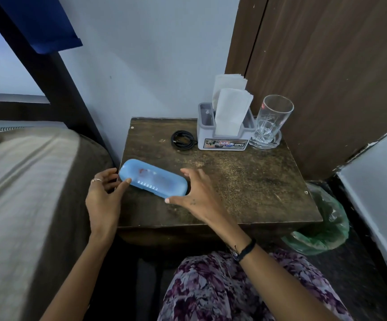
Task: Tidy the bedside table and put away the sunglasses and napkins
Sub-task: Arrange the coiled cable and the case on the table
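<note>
**Case at the table's corner, both hands loose around it**

The blue case (153, 177) is the thing to watch. It lies shut on the bedside table (245, 181), its left end right at the table's left edge, next to the bed (25, 181). The left hand (104, 195) is spread open at that end, thumb tip touching the case's near side; the right hand (197, 193) arches open over the other end, thumb at the near corner. Neither has closed on it. Whether the sunglasses are inside I cannot tell — the lid only shows a reddish blur.

Beyond the case stand a coiled black cable (183, 140), a grey holder (225, 135) with the napkins (231, 110) upright in it, and an empty glass (272, 121) just beside the holder.

The risk, as I judge it — a nudge from the right hand would slide the smooth case off the edge into the gap by the bed. A one-ended lift could also spring the lid.
</note>
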A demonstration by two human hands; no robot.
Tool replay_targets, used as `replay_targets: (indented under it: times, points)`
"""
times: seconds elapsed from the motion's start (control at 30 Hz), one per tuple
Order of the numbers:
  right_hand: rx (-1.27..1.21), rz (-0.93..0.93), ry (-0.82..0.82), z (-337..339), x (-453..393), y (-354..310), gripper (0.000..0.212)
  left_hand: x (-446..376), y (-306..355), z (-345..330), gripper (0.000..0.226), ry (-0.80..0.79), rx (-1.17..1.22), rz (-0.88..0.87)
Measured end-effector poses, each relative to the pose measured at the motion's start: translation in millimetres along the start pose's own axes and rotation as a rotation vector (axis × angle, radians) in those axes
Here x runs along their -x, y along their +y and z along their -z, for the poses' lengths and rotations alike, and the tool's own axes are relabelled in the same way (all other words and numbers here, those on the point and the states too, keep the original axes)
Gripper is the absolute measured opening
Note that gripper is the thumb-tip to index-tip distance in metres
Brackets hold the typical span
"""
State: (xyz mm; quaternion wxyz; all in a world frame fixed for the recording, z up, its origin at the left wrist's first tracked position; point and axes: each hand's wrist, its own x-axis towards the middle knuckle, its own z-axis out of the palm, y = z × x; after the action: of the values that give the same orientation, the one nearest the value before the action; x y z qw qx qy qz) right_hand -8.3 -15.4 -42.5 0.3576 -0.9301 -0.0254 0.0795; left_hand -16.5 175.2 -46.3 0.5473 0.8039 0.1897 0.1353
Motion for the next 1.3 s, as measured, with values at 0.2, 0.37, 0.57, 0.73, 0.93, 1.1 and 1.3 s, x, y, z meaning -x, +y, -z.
replay_targets:
  times: [0.2,0.37,0.57,0.73,0.93,1.1,1.3]
  points:
    - [0.064,0.042,0.017,-3.0,3.1,3.9,0.071,-7.3,-6.1,-5.0,0.054,-0.138,0.076,0.041]
    - [-0.049,0.05,0.133,-13.8,8.4,-3.5,0.057,-9.3,-6.9,-16.0,0.053,-0.152,0.228,0.086]
    - [-0.23,-0.021,0.35,-37.5,-7.1,-31.9,0.05,-12.3,9.1,-41.6,0.039,-0.184,0.372,0.129]
    - [-0.25,-0.058,0.451,-54.8,-39.9,-55.6,0.045,-47.4,21.3,-49.7,0.048,-0.237,0.311,0.088]
    - [-0.157,-0.124,0.495,-71.4,-73.5,-65.6,0.044,-82.9,24.2,-54.6,0.057,-0.29,0.156,-0.003]
    - [-0.129,-0.107,0.517,-75.3,-81.2,-58.8,0.047,-99.6,10.6,-56.8,0.064,-0.323,0.105,-0.016]
    - [-0.114,-0.075,0.515,-75.1,-84.4,-56.3,0.046,-101.1,12.5,-61.7,0.059,-0.317,0.071,-0.047]
